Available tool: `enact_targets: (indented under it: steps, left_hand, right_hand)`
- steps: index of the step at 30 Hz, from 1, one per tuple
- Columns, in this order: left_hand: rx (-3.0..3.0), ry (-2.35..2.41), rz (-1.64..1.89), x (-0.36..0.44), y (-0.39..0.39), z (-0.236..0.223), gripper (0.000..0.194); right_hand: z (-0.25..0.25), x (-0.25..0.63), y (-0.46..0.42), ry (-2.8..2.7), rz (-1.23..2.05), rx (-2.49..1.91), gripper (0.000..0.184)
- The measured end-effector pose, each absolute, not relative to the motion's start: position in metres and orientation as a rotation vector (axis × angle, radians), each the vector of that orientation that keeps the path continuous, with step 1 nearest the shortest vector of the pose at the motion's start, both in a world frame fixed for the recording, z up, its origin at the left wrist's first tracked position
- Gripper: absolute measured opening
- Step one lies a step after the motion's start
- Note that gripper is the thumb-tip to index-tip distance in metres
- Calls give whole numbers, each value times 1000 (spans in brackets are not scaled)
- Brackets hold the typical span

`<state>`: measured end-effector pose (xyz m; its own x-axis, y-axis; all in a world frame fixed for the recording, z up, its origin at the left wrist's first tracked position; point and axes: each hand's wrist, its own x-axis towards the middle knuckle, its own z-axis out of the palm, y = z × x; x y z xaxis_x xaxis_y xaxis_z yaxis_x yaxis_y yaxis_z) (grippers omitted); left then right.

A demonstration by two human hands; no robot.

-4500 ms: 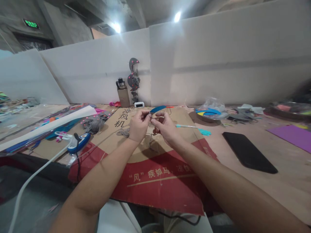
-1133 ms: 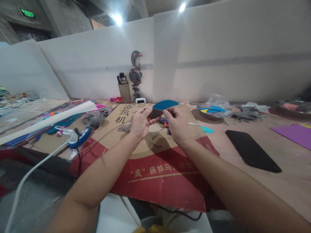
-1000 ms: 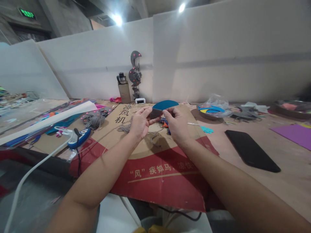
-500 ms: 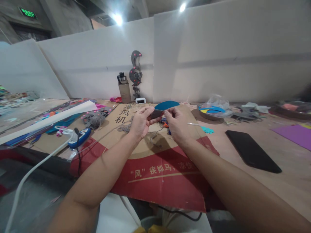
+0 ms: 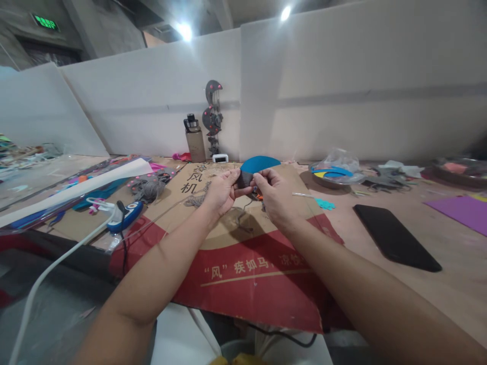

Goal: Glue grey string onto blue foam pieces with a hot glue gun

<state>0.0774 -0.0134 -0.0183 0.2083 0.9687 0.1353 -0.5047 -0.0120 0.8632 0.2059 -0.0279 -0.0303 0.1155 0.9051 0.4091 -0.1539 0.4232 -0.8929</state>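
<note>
Between my two hands, above the cardboard sheet (image 5: 251, 299), is a flat blue piece with a rounded top edge (image 5: 261, 163). Dark grey yarn (image 5: 245, 179) covers its lower left part. My left hand (image 5: 222, 192) pinches the grey-covered end between thumb and fingers. My right hand (image 5: 274, 196) is closed at the piece's lower edge, thumb and forefinger together beside the yarn. A loose grey strand (image 5: 240, 218) hangs below my hands. Small orange bits (image 5: 258, 195) lie partly hidden behind them. The lower edge of the blue piece is covered by my fingers.
A black phone (image 5: 395, 238) lies to the right, near a purple sheet (image 5: 460, 210) and a dish of coloured pieces (image 5: 332, 177). Left are a grey yarn bundle (image 5: 150, 187) and a blue power strip (image 5: 125, 217). A bottle (image 5: 195, 139) stands at the back beside a hanging grey crescent decoration (image 5: 213, 116).
The blue piece has tilted up, so more of its face shows, with the grey-covered part turned toward me. Both hands stay nearly in place; the loose strand has shifted.
</note>
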Motion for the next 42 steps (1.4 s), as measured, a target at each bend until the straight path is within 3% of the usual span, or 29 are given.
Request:
enact_targets:
  steps: [9, 19, 24, 28, 31, 36, 42]
  left_hand:
    - [969, 597, 1265, 74, -12, -16, 11]
    - [1014, 595, 1232, 75, -8, -23, 18]
    - [1441, 908, 1562, 76, -13, -24, 34]
    - [2029, 1171, 1540, 76, -22, -23, 38]
    - [2129, 1249, 1481, 78, -25, -25, 33]
    - [1819, 1160, 1361, 80, -22, -27, 13]
    - [1439, 1046, 1336, 81, -16, -27, 8]
  right_hand:
    - [-33, 202, -24, -1082, 1103, -702, 25]
    - [-39, 209, -14, -1003, 1060, -784, 24]
    - [-36, 212, -19, -1070, 853, -952, 24]
    - [-29, 211, -31, -1210, 642, -1086, 20]
    - [-27, 209, -36, -1330, 565, -1067, 20]
    - [-34, 208, -32, -1544, 410, -997, 19]
    - [-38, 210, -29, -1552, 331, -997, 15]
